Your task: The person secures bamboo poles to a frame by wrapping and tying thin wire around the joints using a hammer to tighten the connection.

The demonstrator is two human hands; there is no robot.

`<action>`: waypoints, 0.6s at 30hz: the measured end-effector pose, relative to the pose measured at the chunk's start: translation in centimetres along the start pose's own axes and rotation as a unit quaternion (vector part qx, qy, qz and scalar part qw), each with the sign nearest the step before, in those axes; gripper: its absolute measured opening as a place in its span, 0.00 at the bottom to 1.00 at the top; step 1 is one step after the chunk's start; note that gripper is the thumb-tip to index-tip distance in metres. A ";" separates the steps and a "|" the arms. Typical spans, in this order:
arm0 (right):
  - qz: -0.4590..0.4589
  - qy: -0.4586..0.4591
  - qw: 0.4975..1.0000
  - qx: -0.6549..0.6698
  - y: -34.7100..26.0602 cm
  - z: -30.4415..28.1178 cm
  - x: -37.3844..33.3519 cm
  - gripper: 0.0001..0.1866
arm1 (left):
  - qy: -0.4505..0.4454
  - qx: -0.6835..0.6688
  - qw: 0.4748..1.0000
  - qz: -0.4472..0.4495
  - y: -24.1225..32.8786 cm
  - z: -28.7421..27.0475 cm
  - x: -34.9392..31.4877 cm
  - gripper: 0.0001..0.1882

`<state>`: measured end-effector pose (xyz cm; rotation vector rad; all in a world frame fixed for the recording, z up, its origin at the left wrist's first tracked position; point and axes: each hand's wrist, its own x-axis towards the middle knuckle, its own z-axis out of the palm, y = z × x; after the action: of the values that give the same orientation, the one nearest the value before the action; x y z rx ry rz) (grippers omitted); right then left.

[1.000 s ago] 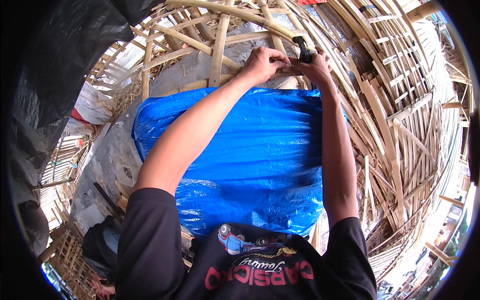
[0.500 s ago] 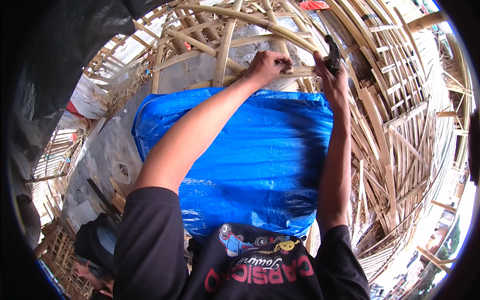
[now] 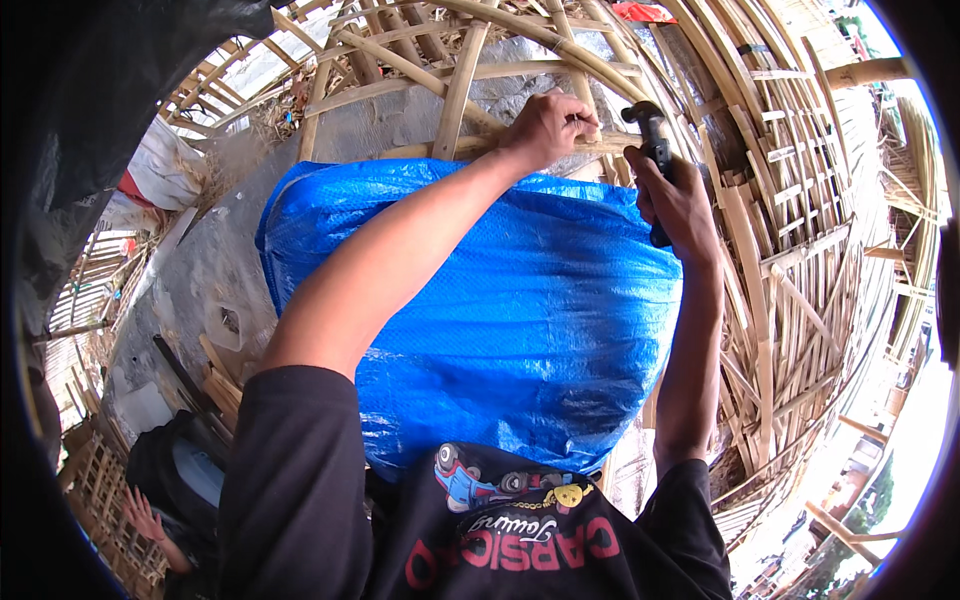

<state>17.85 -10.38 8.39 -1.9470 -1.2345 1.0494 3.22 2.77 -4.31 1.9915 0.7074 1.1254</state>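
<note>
Left hand (image 3: 545,128) pinching a bamboo strip (image 3: 470,148); right hand (image 3: 678,195) with fingers wrapped round a black hammer (image 3: 655,150). Blue tarp (image 3: 520,310) bulging beneath both forearms, woven bamboo frame (image 3: 780,200) all around.

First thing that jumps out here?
The big blue tarp fills the middle, draped under both forearms. Above it, the left hand grips a bamboo strip of the curved bamboo frame, while the right hand holds a black-handled hammer raised beside it.
</note>
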 end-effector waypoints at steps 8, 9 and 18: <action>-0.023 0.115 0.984 -0.136 2.6 0.3 7.1 0.24 | -0.011 -0.066 0.995 -0.079 0.5 -0.2 0.7 0.08; -0.026 0.103 0.986 -0.129 3.5 0.6 7.7 0.24 | -0.010 -0.067 0.995 -0.078 0.2 0.0 0.7 0.08; -0.020 0.092 0.987 -0.133 6.6 0.9 8.6 0.24 | -0.091 -0.078 0.989 -0.083 0.3 -0.4 1.0 0.10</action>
<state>22.21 -5.01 0.05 -2.1533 -1.3580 0.6931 3.37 3.46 -3.51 1.8385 0.6545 0.8626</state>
